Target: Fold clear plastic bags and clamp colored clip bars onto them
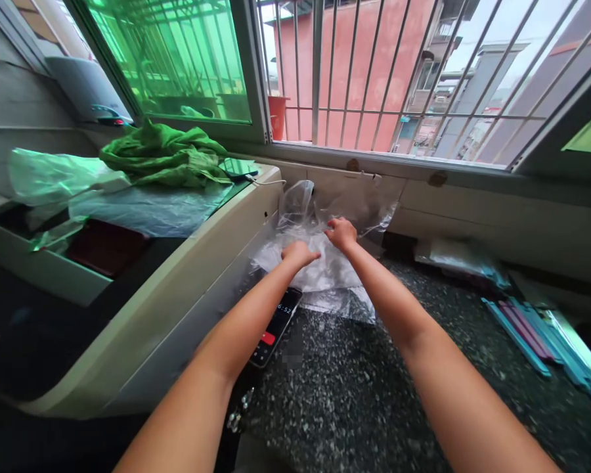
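A pile of clear plastic bags (325, 269) lies on the dark speckled counter (354, 394) under the window. My left hand (299, 253) rests on the pile's near left part with its fingers curled into the plastic. My right hand (341, 233) sits a little farther back, fingers bent and pinching the film. Both arms reach forward side by side. A phone (276, 326) with a lit timer screen lies on the counter just under my left forearm.
A cream-coloured appliance (192, 276) stands to the left, with a green cloth (162, 154), plastic sheets and a second phone (238, 167) on top. Blue and pink strips (532, 328) lie at the right. A barred window (374, 72) runs along the back.
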A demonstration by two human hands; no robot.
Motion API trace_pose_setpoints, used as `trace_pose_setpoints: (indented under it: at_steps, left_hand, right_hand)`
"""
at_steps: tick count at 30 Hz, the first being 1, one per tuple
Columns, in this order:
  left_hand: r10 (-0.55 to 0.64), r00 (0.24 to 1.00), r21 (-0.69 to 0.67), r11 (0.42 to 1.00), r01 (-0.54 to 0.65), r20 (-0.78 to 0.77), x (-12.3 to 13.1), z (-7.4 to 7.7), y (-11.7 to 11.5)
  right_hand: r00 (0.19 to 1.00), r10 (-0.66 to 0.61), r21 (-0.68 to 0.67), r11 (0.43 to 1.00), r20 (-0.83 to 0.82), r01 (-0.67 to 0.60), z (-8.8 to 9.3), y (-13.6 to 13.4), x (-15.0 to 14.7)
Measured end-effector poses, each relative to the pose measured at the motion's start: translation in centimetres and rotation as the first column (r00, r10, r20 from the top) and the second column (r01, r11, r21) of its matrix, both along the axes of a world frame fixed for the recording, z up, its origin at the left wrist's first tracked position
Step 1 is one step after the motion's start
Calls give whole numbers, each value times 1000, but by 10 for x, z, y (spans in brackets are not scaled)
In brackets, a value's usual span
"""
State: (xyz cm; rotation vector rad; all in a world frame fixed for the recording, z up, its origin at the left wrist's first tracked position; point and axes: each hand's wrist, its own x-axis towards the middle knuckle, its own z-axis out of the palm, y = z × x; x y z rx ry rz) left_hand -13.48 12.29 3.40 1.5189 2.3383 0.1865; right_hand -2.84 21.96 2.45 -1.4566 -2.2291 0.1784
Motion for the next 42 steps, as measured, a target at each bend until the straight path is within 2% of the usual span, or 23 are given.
trace_pose_setpoints:
  at_steps: [3, 6, 9, 12, 14, 15, 16, 18, 21, 24, 28, 31, 33, 35, 38, 40, 41, 42]
  left_hand:
    - [-23, 1000, 28, 999, 22, 19, 2, -4, 4]
    - [-46, 999, 120, 992, 44, 15, 1, -2, -1]
    - [-86, 996, 251, 964, 86, -10, -1, 11, -14]
    - [-150, 987, 371, 915, 159, -53, 6, 26, -34]
    - [-219, 969, 474, 845, 248, -118, 18, 31, -52]
    - [-255, 953, 525, 796, 302, -162, 26, 31, -62]
    - [-292, 933, 568, 740, 361, -212, 35, 29, -73]
    - [-355, 880, 605, 639, 475, -315, 54, 21, -96]
    - [-446, 756, 548, 521, 654, -478, 81, 2, -130]
    - [-510, 649, 465, 454, 760, -564, 100, -19, -158]
    - [-646, 568, 383, 420, 823, -511, 113, -35, -185]
    - [-772, 523, 303, 434, 849, -361, 116, -37, -200]
    - [-820, 533, 272, 475, 837, -209, 114, -36, -205]
    - [-824, 563, 272, 528, 805, -68, 112, -35, -205]
    - [-772, 634, 326, 586, 742, -54, 111, -35, -195]
    - [-774, 618, 365, 540, 758, -139, 112, -38, -184]
    - [-795, 580, 373, 491, 787, -176, 114, -41, -179]
    - [-822, 532, 372, 438, 818, -202, 116, -44, -174]
  right_hand:
    - [998, 1, 15, 1000, -60, 0, 0, 1, -6]
    - [989, 9, 58, 998, -147, -1, 13, -3, 6]
    - [969, 31, 103, 995, -246, -6, 32, -14, 36]
    - [943, 52, 128, 992, -330, -10, 48, -39, 81]
    - [919, 64, 133, 991, -389, -13, 50, -64, 116]
    - [881, 101, 134, 990, -463, -43, 49, -79, 133]
    - [847, 126, 129, 989, -516, -69, 46, -96, 151]
    - [831, 124, 111, 991, -542, -76, 37, -131, 185]
    - [857, 53, -13, 997, -513, -70, 20, -184, 229]
    - [867, -67, -231, 971, -494, -57, 5, -229, 261]
    - [899, -151, -483, 872, -411, -75, -8, -269, 288]
    - [932, -161, -599, 798, -325, -71, -16, -282, 300]
    - [956, -155, -667, 743, -251, -55, -20, -285, 307]
    - [971, -143, -692, 721, -192, -31, -22, -285, 313]
    - [987, -94, -696, 718, -132, -25, -20, -281, 323]
    - [995, -37, -705, 708, -91, -38, -17, -274, 330]
    - [998, -27, -688, 725, -57, -20, -15, -268, 334]
    - [999, -52, -636, 771, -9, 35, -13, -262, 338]
